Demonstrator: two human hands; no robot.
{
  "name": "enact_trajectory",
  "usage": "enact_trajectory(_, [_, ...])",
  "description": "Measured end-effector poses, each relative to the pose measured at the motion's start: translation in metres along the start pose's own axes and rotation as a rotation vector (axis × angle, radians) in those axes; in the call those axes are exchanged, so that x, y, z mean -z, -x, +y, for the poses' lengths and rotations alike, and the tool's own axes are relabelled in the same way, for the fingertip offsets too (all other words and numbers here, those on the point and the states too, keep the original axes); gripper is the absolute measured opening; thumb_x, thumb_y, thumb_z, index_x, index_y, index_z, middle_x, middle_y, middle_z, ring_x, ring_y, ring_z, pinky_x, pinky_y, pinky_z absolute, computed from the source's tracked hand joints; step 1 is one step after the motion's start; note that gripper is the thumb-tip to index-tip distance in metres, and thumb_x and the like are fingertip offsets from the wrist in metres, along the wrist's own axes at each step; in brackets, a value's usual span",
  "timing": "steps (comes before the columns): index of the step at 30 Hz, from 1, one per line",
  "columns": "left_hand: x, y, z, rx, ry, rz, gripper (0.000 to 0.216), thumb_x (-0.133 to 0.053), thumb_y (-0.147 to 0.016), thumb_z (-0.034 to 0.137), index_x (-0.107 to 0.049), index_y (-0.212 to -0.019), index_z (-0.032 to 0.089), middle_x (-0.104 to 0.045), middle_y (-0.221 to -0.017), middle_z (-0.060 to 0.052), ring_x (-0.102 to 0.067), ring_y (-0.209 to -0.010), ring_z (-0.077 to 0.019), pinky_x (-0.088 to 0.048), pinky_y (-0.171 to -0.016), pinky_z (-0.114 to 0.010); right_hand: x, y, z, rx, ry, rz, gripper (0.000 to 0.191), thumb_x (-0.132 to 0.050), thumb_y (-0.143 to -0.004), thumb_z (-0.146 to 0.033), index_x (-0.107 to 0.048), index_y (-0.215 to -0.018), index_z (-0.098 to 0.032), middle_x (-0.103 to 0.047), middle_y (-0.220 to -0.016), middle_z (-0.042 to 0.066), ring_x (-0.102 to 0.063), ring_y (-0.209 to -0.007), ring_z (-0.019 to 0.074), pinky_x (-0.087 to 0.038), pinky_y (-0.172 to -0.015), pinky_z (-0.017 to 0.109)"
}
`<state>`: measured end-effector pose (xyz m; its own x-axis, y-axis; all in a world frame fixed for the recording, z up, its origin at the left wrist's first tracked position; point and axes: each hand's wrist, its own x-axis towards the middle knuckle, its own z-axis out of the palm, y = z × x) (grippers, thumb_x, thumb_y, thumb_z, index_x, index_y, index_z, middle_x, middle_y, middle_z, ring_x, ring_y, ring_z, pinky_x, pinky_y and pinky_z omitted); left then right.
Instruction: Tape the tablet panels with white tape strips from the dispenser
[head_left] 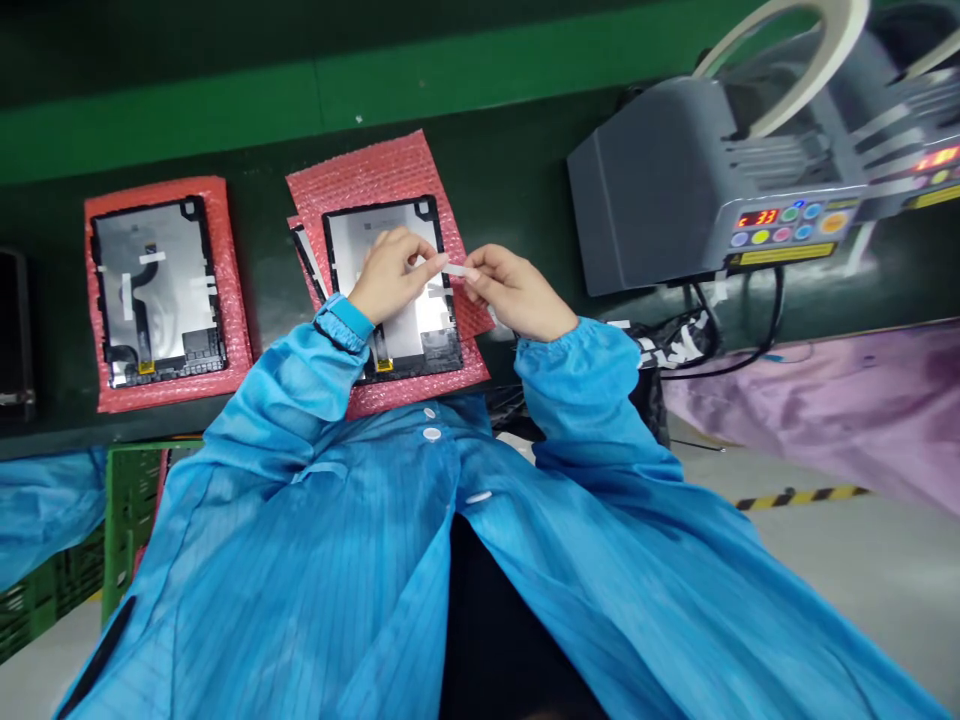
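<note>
Both hands meet over an open tablet back panel [420, 320] that lies on a red bubble-wrap sheet [375, 170]. My left hand [390, 275] and my right hand [514, 292] pinch the two ends of a short strip of white tape [459, 269], held just above the panel's right side. Both hands have their fingers closed on the strip. A second panel's edge [306, 262] shows under the left side of the first.
Another open tablet panel [154, 290] on red bubble wrap [229, 300] lies to the left on the dark green bench. A grey tape dispenser machine [675, 180] with a red digit display stands at the right. Cables trail below it. Another person's blue sleeve [37, 510] shows at lower left.
</note>
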<state>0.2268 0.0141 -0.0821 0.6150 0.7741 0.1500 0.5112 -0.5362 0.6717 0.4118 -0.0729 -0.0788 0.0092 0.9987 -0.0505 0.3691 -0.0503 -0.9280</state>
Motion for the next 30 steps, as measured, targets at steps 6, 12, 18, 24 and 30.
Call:
enact_trajectory(6, [-0.002, -0.001, 0.005, 0.044, 0.017, -0.091, 0.017, -0.06, -0.087, 0.03, -0.059, -0.073, 0.02, -0.06, -0.08, -0.003, -0.055, -0.087, -0.0208, -0.043, -0.084, -0.037, -0.004, -0.001, -0.006, -0.046, 0.028, 0.015, 0.053, -0.059, -0.079, -0.071, -0.062, -0.081, -0.019, -0.055, -0.06, -0.002, -0.051, -0.058, 0.0116, -0.042, -0.059, 0.027])
enact_trajectory(12, [-0.006, -0.001, 0.002, 0.082, 0.068, -0.085, 0.017, -0.058, -0.086, 0.027, -0.06, -0.072, 0.019, -0.06, -0.077, -0.002, -0.054, -0.085, -0.0193, -0.043, -0.081, -0.035, -0.006, -0.007, 0.001, -0.09, 0.016, 0.14, 0.036, -0.071, -0.076, -0.053, -0.062, -0.077, -0.018, -0.06, -0.067, 0.0, -0.053, -0.062, 0.0125, -0.044, -0.061, 0.027])
enact_trajectory(18, [-0.01, 0.0, 0.0, 0.139, -0.033, -0.07, 0.022, -0.06, -0.086, 0.032, -0.059, -0.069, 0.019, -0.06, -0.078, -0.004, -0.054, -0.091, -0.0229, -0.043, -0.088, -0.041, -0.013, -0.015, 0.007, -0.063, 0.191, 0.148, 0.013, -0.067, -0.078, -0.026, -0.06, -0.071, -0.018, -0.056, -0.07, 0.001, -0.053, -0.073, 0.0155, -0.046, -0.074, 0.032])
enact_trajectory(24, [-0.022, 0.006, -0.002, 0.123, -0.109, 0.014, 0.024, -0.06, -0.089, 0.034, -0.058, -0.07, 0.019, -0.063, -0.089, -0.01, -0.053, -0.107, -0.0315, -0.039, -0.097, -0.049, -0.018, -0.024, 0.015, -0.082, 0.305, 0.173, 0.008, -0.065, -0.075, -0.017, -0.06, -0.069, -0.018, -0.056, -0.08, 0.004, -0.054, -0.079, 0.0182, -0.046, -0.083, 0.037])
enact_trajectory(30, [-0.022, 0.009, 0.004, 0.143, -0.149, 0.011, 0.021, -0.061, -0.087, 0.028, -0.056, -0.07, 0.018, -0.064, -0.092, -0.012, -0.053, -0.109, -0.034, -0.037, -0.098, -0.053, -0.019, -0.025, 0.013, -0.06, 0.327, 0.149, 0.012, -0.066, -0.074, -0.017, -0.058, -0.065, -0.019, -0.055, -0.077, 0.003, -0.054, -0.079, 0.0181, -0.047, -0.083, 0.037])
